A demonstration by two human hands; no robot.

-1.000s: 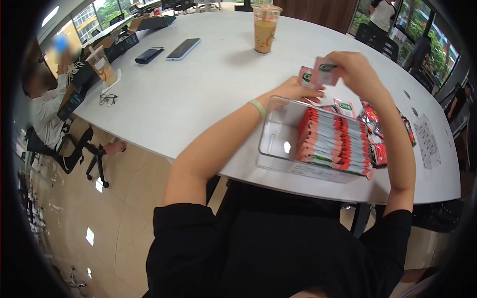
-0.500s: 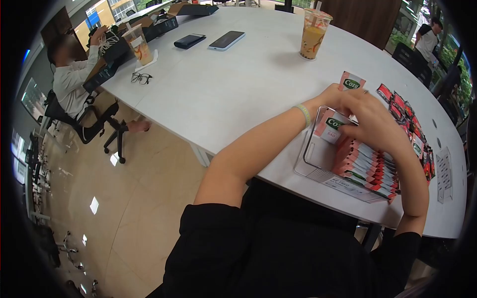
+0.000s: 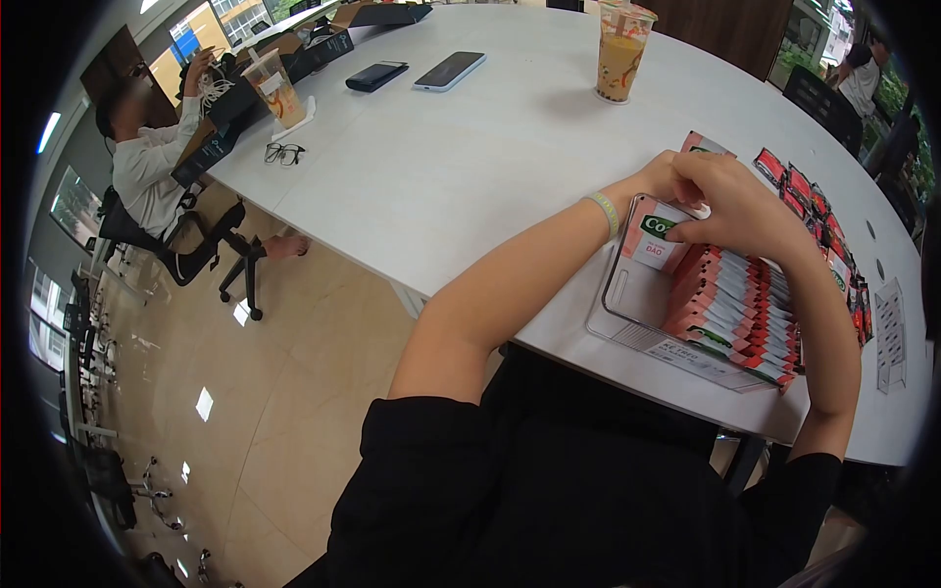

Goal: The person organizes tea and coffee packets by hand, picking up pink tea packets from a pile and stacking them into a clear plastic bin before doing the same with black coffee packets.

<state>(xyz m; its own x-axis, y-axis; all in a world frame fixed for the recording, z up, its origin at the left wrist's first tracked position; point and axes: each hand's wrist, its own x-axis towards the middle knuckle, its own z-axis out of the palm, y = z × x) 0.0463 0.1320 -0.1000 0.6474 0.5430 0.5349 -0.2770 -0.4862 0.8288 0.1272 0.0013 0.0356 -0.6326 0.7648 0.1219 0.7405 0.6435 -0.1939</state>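
Observation:
My right hand (image 3: 735, 206) is closed over the far side of a clear plastic box (image 3: 627, 318), its thumb pressed on a pink-and-white Cozy sachet (image 3: 655, 241) at the box's left end. Partly behind it, my left hand (image 3: 663, 178) is curled at the box's far rim. Another Cozy sachet (image 3: 708, 143) sticks up beyond the left hand, which seems to grip it; those fingers are mostly hidden. Inside the box, a row of pink-and-white sachets (image 3: 730, 304) leans tightly packed towards the right.
Red sachets (image 3: 809, 216) lie scattered right of the box, near a clear plastic rack (image 3: 890, 338). Farther back are a drink cup (image 3: 623, 59), a phone (image 3: 451, 71), a dark wallet (image 3: 376, 76) and glasses (image 3: 284, 153). A seated person (image 3: 152, 167) handles cables by dark boxes.
My right hand has shifted slightly up and left over my left hand. The sachet under its thumb now stands more upright, and the far sachet is more covered. The view has tilted slightly.

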